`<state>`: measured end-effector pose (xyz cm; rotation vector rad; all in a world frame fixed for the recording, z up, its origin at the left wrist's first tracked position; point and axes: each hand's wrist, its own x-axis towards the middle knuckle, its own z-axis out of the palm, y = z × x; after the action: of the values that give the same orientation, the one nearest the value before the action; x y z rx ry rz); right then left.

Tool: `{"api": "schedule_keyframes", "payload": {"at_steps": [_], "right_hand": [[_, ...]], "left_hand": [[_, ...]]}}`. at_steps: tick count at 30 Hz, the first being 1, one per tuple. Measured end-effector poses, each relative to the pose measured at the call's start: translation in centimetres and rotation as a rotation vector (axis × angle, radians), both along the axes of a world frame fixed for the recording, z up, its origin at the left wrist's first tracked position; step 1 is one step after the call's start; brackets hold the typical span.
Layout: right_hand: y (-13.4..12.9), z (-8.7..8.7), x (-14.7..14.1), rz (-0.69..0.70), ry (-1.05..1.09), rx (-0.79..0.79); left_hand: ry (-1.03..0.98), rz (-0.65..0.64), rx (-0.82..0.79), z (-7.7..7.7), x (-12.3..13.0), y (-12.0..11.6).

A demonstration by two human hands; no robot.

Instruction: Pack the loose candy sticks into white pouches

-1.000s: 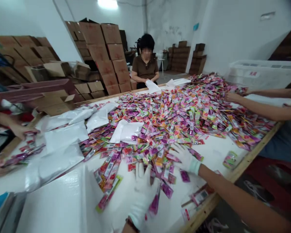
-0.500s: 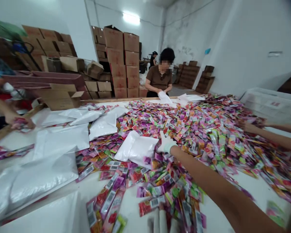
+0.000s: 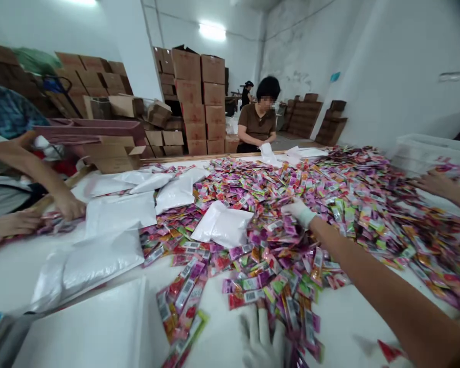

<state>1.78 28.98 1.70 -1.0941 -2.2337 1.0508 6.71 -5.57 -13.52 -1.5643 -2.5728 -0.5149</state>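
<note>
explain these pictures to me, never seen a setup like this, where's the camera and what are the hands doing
There's no machine here: a camera on a person's head looks forward and down at their own gloved hands. The left hand is low in the picture, fingers stretched toward small colourful packets. The right hand reaches onto the pile. I can't tell whether either grips a packet. The packets cover much of a white table, along with plump white bags. The bare hands at the far left and far right belong to other people.
</note>
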Motion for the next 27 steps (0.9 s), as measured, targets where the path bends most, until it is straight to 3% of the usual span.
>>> {"api": "schedule_keyframes", "payload": {"at_steps": [2,4,7,9,12,13,15,17,19,23,25,27], "right_hand": [[-1.9,1.8,3.7,0.086,0.116,-0.07],[-4.1,2.8,7.5,0.275,0.189,-0.121],[-7.6,2.3,12.7,0.583,0.055,-0.088],[-10.3,0.3,15.5,0.624,-0.075,-0.014],[-15.9,-4.2,18.5,0.413,-0.162,0.229],[-18.1,-5.9,19.3,0.345,-0.183,0.332],[-22.2,-8.9,20.2,0.4,-0.294,0.432],[-24.4,-10.8,20.4,0.513,-0.395,0.494],[-23.8,-11.6,20.2,0.534,-0.443,0.544],[-16.0,-10.6,20.9,0.427,-0.542,0.582],[-12.3,-9.6,21.9,0.343,-0.622,0.553],[-10.5,-8.4,22.7,0.22,-0.612,0.573]], "left_hand": [[-0.049,-0.054,-0.021,1.2,0.1,-0.1],[-0.142,-0.12,-0.008,3.2,-0.3,-0.6],[-0.294,-0.148,0.118,6.8,-2.7,-1.4],[-0.343,-0.09,0.173,8.7,-5.2,-2.0],[-0.266,0.171,0.233,10.0,-8.8,-2.8],[-0.195,0.296,0.246,10.0,-9.7,-3.0],[-0.073,0.528,0.217,9.5,-10.4,-3.3],[-0.045,0.589,0.121,8.5,-9.9,-3.2],[-0.075,0.505,0.037,7.6,-8.5,-2.8],[-0.223,0.285,-0.015,7.0,-5.5,-2.5],[-0.317,0.224,0.072,7.5,-4.8,-3.3],[-0.349,0.249,0.213,8.4,-4.4,-4.8]]}}
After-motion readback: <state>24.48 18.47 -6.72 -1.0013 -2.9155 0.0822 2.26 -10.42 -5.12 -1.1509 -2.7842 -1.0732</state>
